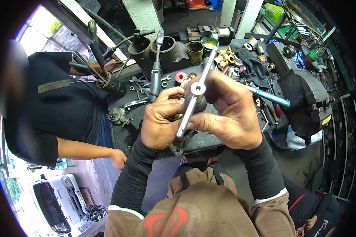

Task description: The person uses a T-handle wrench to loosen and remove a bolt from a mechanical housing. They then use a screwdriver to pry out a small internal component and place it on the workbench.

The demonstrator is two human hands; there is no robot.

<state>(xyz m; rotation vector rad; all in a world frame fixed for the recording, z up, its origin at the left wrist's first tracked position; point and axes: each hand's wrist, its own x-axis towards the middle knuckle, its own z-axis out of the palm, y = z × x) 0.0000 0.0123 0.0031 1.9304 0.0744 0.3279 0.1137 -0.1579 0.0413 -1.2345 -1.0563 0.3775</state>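
A silver T-bar tool (198, 88) with a long sliding rod is raised above the bench, tilted away from me. My right hand (231, 114) is closed around it, thumb across the underside near the rod's lower end. My left hand (162, 122) is curled beside it, fingertips at the tool's dark lower part; what it grips is mostly hidden. Beneath my hands a metal part with a bolt-hole flange (177, 149) sits at the bench's near edge.
The cluttered dark bench (122, 140) holds spanners (142, 83), steel cylinders (138, 51), brass fittings (222, 59) and a vise (304, 106). A co-worker (67, 106) in a dark shirt stands at left. Another person (312, 209) is at lower right.
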